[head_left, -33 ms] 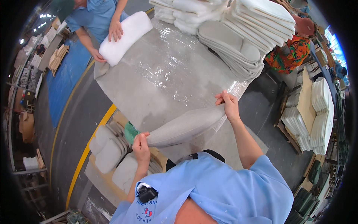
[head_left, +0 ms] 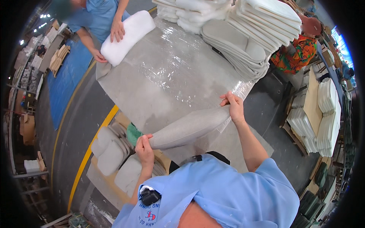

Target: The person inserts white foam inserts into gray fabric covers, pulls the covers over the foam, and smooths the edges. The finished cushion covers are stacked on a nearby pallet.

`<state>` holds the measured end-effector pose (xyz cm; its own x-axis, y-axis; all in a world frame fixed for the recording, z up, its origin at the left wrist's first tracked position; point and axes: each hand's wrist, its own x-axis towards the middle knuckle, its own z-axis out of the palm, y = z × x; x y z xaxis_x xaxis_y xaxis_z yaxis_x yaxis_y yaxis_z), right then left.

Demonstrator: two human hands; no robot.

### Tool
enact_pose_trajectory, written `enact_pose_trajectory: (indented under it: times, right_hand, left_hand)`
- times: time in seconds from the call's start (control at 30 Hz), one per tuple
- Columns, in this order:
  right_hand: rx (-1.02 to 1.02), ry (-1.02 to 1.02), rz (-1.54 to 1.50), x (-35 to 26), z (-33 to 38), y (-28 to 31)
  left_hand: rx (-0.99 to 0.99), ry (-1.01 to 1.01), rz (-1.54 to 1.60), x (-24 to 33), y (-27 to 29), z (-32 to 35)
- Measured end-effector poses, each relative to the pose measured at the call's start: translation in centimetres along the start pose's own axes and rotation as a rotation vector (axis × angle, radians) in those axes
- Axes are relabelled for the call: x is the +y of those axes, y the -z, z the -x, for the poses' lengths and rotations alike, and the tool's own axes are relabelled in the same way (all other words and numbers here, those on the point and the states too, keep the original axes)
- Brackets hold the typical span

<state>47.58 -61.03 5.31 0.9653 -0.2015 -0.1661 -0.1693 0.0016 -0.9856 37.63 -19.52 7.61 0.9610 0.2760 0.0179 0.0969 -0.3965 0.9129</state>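
A long grey fabric-covered cushion [head_left: 192, 127] is stretched between my hands at the near edge of the table, its right end higher than its left. My left hand [head_left: 144, 150] is closed on the left end, thumb and fingers pinching the edge. My right hand [head_left: 234, 108] grips the right end, its fingers curled over the corner. The fabric is slightly puffed along its length, and its underside is hidden from view. A green cloth-like bundle [head_left: 134, 133] lies just beyond my left hand.
The table [head_left: 159, 83] is covered with clear plastic. Stacked grey cushions [head_left: 239, 49] and white pads [head_left: 266, 19] stand at its far right. Across the far left, a co-worker's hands rest on a white pad [head_left: 127, 38]. Grey cushions [head_left: 110, 152] lie low at left; a loaded pallet [head_left: 310, 121] stands right.
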Motion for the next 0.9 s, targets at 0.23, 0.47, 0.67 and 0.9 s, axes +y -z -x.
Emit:
enact_pose_trajectory:
  times: [0.23, 0.47, 0.67, 0.9]
  right_hand:
    - [0.124, 0.075, -0.400, 4.7, 0.5, 1.2]
    - [0.005, -0.123, -0.417, 4.6, 1.8, 2.7]
    - [-0.269, -0.313, -0.138, 2.4, 8.3, 6.8]
    - [-0.329, 0.075, 0.081, 1.1, 6.5, 5.7]
  left_hand:
    - [0.168, -0.167, 0.025, -1.8, -2.0, 0.2]
    - [0.072, 0.151, 0.523, -1.7, -0.4, 1.6]
    - [-0.094, 0.094, 0.446, -1.0, 2.2, 7.7]
    - [-0.199, -0.230, 0.093, 1.1, 2.6, 5.0]
